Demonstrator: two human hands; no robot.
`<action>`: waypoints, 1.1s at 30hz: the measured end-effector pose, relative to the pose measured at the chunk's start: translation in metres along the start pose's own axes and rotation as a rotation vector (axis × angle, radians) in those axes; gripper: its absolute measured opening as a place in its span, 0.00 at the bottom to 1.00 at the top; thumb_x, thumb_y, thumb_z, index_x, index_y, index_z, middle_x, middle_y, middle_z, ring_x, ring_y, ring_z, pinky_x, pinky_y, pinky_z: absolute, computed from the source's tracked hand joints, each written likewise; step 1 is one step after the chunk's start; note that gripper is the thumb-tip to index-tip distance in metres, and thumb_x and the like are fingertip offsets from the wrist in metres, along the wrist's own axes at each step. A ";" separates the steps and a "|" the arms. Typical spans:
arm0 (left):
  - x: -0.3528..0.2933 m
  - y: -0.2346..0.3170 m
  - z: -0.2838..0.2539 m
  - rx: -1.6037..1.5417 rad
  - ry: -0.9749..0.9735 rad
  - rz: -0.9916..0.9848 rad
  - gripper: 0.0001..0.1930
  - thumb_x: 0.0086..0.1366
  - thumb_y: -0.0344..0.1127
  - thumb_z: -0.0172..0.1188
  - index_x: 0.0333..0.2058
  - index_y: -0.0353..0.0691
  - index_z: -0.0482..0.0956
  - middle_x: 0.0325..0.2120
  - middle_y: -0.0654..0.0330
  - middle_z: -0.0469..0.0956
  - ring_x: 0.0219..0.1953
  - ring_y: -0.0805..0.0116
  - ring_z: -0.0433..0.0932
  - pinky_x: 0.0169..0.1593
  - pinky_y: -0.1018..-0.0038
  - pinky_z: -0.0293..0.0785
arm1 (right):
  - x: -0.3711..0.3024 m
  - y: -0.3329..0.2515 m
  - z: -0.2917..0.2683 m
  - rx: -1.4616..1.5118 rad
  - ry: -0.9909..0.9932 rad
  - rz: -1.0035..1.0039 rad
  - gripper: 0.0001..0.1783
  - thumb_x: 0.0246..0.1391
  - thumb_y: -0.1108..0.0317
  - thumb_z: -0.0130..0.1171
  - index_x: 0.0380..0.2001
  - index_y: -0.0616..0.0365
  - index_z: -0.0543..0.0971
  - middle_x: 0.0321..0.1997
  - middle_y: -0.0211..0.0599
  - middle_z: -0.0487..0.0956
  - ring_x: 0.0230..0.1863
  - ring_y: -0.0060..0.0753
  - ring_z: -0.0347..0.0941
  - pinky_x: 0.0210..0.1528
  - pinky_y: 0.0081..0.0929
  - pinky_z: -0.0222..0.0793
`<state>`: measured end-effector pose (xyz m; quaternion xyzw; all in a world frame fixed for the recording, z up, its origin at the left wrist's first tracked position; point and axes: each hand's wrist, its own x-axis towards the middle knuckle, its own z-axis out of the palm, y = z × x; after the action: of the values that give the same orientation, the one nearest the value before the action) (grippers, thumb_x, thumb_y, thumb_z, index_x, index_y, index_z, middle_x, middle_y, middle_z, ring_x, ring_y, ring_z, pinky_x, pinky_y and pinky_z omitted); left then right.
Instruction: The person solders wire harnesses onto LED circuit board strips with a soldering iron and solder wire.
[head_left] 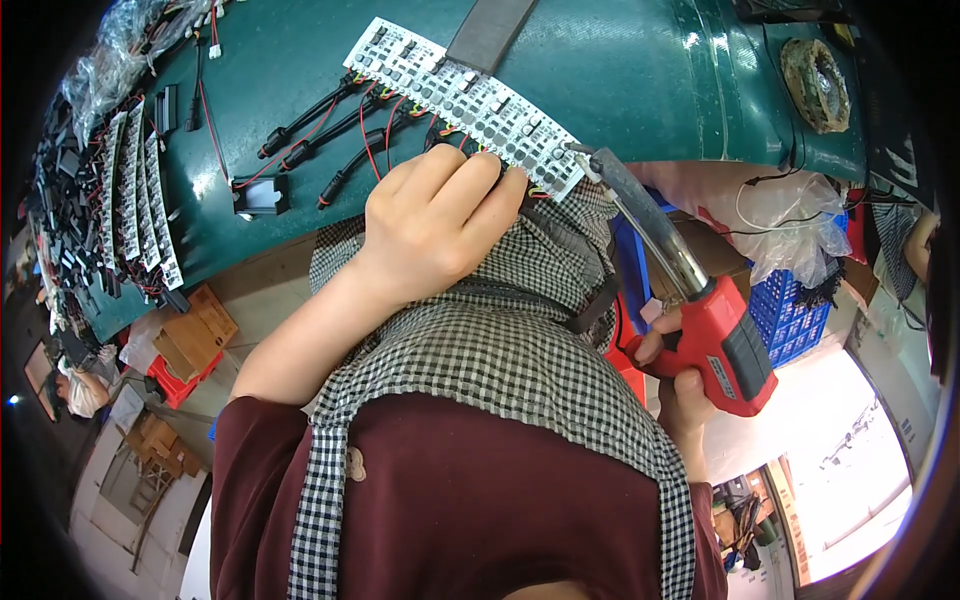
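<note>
A panel of white circuit boards (465,95) lies slanted across the front edge of the table. Red, black and yellow wires run from its near edge to black cable connectors (300,150). My left hand (440,215) is closed at that near edge, over the wires; its fingertips are hidden, so what they pinch cannot be made out. My right hand (680,370) grips a red and black soldering gun (725,345) by its handle. The gun points up and left, its tip at the right end of the panel, apparently touching or very close to it.
A dark flat bar (490,35) rests against the panel's far edge on the green table (620,80). A black square housing (260,195) sits left. More board strips (140,200) and piled black parts (70,200) fill the far left. A tape roll (815,85) lies right, above a blue crate (790,315).
</note>
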<state>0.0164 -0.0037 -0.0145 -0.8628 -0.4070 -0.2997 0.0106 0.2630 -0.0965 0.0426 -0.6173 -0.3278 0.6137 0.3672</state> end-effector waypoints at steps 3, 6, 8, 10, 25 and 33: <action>-0.001 -0.004 0.004 -0.077 0.037 0.001 0.15 0.36 0.26 0.66 0.29 0.38 0.79 0.25 0.62 0.72 0.22 0.68 0.71 0.22 0.76 0.66 | 0.000 0.001 -0.002 0.012 -0.015 0.000 0.42 0.38 0.32 0.62 0.39 0.64 0.71 0.23 0.34 0.72 0.24 0.24 0.70 0.26 0.19 0.66; -0.002 -0.004 0.003 -0.051 0.034 0.017 0.15 0.36 0.26 0.66 0.29 0.38 0.80 0.25 0.62 0.71 0.23 0.68 0.70 0.22 0.76 0.65 | 0.001 0.001 -0.002 0.001 -0.030 -0.003 0.42 0.39 0.33 0.62 0.39 0.65 0.71 0.23 0.34 0.72 0.24 0.25 0.70 0.27 0.20 0.66; -0.004 -0.004 0.003 -0.052 0.033 0.027 0.16 0.35 0.26 0.66 0.29 0.38 0.80 0.25 0.62 0.71 0.23 0.68 0.70 0.22 0.76 0.65 | 0.000 0.001 0.000 0.012 -0.016 -0.007 0.43 0.39 0.33 0.62 0.40 0.66 0.71 0.24 0.35 0.72 0.24 0.25 0.70 0.26 0.20 0.66; -0.005 -0.005 0.003 -0.057 0.034 0.036 0.16 0.35 0.26 0.66 0.29 0.38 0.80 0.25 0.62 0.71 0.23 0.68 0.70 0.22 0.76 0.65 | 0.000 0.006 -0.002 -0.009 -0.005 -0.028 0.43 0.39 0.33 0.61 0.40 0.67 0.71 0.23 0.35 0.73 0.23 0.25 0.70 0.26 0.20 0.66; -0.005 -0.010 0.004 -0.056 0.037 0.069 0.12 0.40 0.30 0.60 0.29 0.38 0.78 0.24 0.65 0.69 0.26 0.71 0.69 0.24 0.78 0.67 | 0.011 0.020 -0.021 0.018 -0.171 -0.084 0.42 0.38 0.58 0.70 0.52 0.75 0.67 0.27 0.39 0.79 0.27 0.30 0.77 0.34 0.23 0.72; -0.002 -0.011 0.002 -0.074 0.006 0.067 0.12 0.40 0.30 0.60 0.28 0.38 0.77 0.22 0.65 0.67 0.24 0.72 0.68 0.24 0.78 0.66 | 0.009 0.029 -0.032 -0.173 -0.221 -0.237 0.39 0.40 0.61 0.70 0.52 0.74 0.67 0.29 0.40 0.79 0.28 0.33 0.79 0.34 0.25 0.74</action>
<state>0.0085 0.0030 -0.0190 -0.8749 -0.3663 -0.3166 -0.0098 0.2941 -0.1053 0.0121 -0.5325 -0.4883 0.5996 0.3444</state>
